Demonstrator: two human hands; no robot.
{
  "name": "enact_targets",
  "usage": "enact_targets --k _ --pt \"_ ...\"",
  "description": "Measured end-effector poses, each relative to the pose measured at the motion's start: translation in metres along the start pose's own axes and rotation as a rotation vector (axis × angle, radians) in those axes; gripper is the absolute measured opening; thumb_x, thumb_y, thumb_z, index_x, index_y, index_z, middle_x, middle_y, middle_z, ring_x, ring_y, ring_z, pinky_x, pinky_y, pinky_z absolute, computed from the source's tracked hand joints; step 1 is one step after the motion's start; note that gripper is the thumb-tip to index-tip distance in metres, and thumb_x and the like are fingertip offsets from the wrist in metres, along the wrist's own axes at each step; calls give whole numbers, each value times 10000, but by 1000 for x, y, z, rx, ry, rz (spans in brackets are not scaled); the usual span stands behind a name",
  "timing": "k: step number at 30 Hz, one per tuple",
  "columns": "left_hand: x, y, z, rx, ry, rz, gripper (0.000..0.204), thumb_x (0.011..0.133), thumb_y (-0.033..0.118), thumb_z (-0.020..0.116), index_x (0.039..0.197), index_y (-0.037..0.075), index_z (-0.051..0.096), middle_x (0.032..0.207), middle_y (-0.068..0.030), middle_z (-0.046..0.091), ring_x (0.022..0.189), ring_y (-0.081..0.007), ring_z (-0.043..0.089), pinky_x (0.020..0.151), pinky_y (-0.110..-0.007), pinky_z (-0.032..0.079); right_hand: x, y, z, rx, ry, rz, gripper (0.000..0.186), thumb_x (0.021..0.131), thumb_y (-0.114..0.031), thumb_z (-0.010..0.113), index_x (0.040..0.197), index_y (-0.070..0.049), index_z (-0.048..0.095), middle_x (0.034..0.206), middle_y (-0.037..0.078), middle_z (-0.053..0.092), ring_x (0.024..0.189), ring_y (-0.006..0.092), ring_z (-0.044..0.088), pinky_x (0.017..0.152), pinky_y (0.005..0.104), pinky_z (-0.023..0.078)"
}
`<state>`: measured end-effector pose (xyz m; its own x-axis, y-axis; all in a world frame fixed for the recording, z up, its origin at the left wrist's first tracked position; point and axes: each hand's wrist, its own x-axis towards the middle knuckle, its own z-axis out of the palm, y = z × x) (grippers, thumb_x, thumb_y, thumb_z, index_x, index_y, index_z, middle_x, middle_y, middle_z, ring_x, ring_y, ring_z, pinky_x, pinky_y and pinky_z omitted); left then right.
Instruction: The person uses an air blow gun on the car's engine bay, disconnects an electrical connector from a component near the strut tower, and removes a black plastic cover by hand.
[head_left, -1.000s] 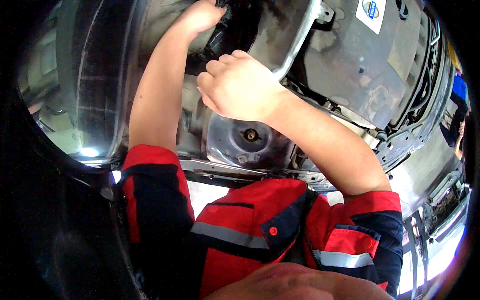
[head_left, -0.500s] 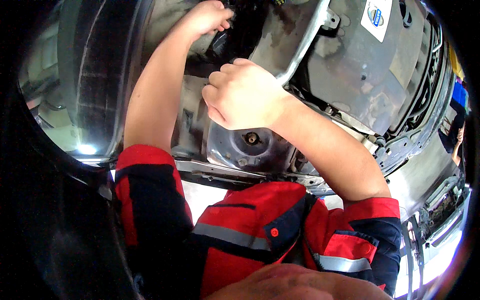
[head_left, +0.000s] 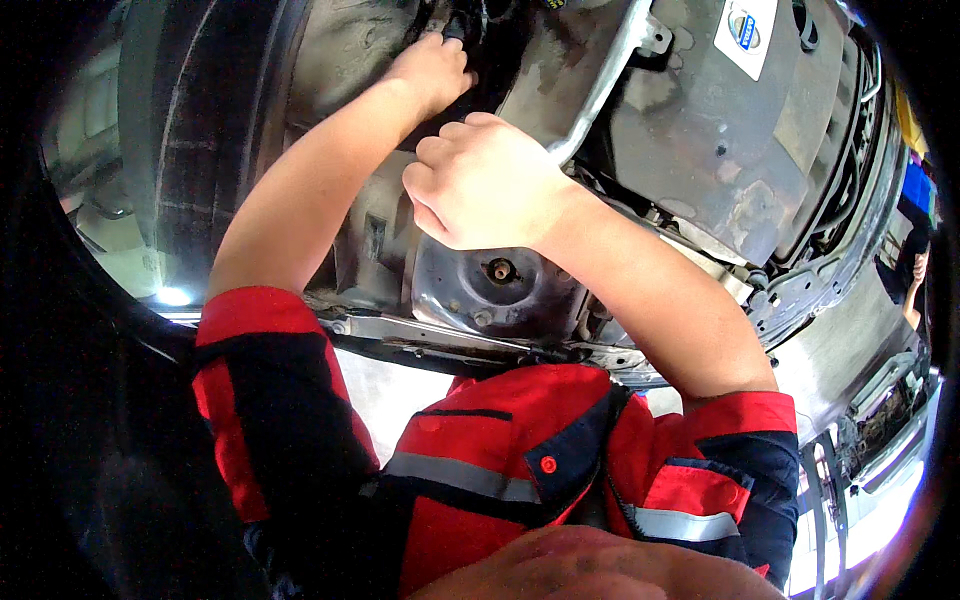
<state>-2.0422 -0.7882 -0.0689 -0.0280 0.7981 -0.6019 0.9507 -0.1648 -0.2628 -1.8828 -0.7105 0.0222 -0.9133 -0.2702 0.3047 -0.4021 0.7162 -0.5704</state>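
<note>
Both hands worked inside an open engine bay. Right hand (head_left: 490,185) was closed in a fist around a silver metal bar (head_left: 605,80), smooth and bent, running up past the knuckles. Left hand (head_left: 432,68) reached beyond it into a dark gap, fingers curled on a black part (head_left: 457,25). Below the fist sat a round strut mount (head_left: 500,275); right of it, a grey engine cover (head_left: 720,130).

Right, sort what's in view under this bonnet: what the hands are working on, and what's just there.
In hand:
- left hand, on a dark part deep in the bay
- right hand, fist closed by the silver strut bar

Just there:
- grey engine cover
- strut mount
- another person, far right
</note>
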Motion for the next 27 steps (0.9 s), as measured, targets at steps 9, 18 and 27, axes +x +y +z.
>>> enact_targets --k 9,18,27 --pt "13 -10 20 -117 62 1 195 848 188 561 908 141 740 927 -21 701 1068 -228 546 835 -358 448 0 0 0 -1 2 -4 179 716 -249 655 649 -107 569 663 36 558 651 226 595 624 359 463" --pt "22 -3 23 -320 32 -35 273 924 206 496 963 11 685 1028 -163 655 1008 -325 607 841 -448 509 2 -1 -3 -38 -90 11 230 779 -317 619 714 -97 635 700 49 626 692 234 643 665 369 488" --pt "16 -9 23 -219 51 38 263 840 209 614 1029 36 675 963 -146 666 906 -317 664 858 -448 478 2 0 0 -34 -19 0 175 729 -243 644 655 -108 562 668 38 558 659 227 602 635 364 473"
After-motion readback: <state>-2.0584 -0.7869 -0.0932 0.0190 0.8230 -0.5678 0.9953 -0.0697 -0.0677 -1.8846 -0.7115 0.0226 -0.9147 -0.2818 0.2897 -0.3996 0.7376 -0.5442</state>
